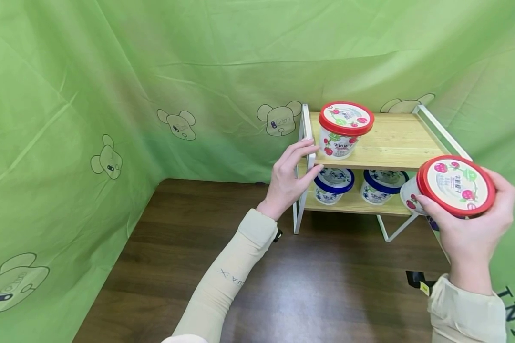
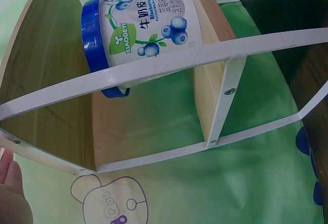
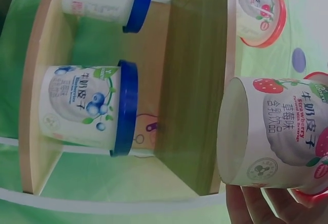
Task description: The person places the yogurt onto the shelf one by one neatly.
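Note:
My right hand grips a strawberry tub with a red lid, held in front of the shelf's right end. In the right wrist view the white bottom of this strawberry tub is close to the upper board's edge. My left hand touches the white metal frame at the shelf's left end, fingers extended along it. Right beside those fingers, another red-lidded strawberry tub stands upright on the upper board. Two blue-lidded blueberry tubs, a left one and a right one, stand on the lower board.
The two-tier shelf has pale wooden boards and white metal legs. It stands on a dark brown wooden table. Green cloth with printed bear heads hangs behind and along both sides.

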The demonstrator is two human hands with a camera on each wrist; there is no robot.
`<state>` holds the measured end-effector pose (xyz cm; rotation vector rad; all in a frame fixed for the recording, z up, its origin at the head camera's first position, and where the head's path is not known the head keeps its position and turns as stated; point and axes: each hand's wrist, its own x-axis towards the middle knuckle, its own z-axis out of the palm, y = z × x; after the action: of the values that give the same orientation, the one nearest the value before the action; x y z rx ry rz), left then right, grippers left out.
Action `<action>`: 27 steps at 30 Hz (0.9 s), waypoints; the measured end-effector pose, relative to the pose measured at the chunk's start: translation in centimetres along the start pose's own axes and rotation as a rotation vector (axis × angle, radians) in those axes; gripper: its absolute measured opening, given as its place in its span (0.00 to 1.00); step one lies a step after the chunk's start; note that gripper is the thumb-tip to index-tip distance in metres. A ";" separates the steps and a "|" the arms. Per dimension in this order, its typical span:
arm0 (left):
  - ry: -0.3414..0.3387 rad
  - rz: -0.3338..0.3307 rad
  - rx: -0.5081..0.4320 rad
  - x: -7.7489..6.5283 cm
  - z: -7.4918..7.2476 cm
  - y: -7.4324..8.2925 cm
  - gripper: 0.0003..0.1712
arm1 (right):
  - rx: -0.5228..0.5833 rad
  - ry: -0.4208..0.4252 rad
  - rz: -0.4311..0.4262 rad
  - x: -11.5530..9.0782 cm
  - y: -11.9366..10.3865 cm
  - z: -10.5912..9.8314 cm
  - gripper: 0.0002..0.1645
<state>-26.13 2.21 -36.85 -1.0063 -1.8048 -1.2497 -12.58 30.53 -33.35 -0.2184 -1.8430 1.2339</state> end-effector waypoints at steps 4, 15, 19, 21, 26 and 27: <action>0.000 -0.001 -0.003 0.0 0.0 0.1 0.22 | 0.033 0.018 -0.007 0.0 -1.0 0.3 0.51; 0.005 -0.003 -0.002 0.0 0.1 -0.1 0.22 | 0.107 0.058 -0.007 1.1 -3.9 1.7 0.49; 0.005 -0.005 0.000 -0.1 0.0 -0.1 0.22 | 0.120 0.067 -0.030 1.8 -4.5 2.3 0.50; 0.004 -0.005 0.000 0.0 0.0 -0.1 0.22 | 0.112 0.065 -0.040 2.1 -4.8 2.5 0.50; 0.004 -0.008 0.001 0.0 0.0 -0.1 0.22 | 0.113 0.056 -0.053 2.9 -5.3 3.1 0.49; 0.003 -0.009 0.001 0.0 0.0 0.0 0.22 | 0.105 0.048 -0.054 3.0 -5.4 3.1 0.49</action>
<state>-26.17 2.22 -36.89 -0.9964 -1.8089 -1.2548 -15.02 27.51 -27.65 -0.1385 -1.7271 1.2730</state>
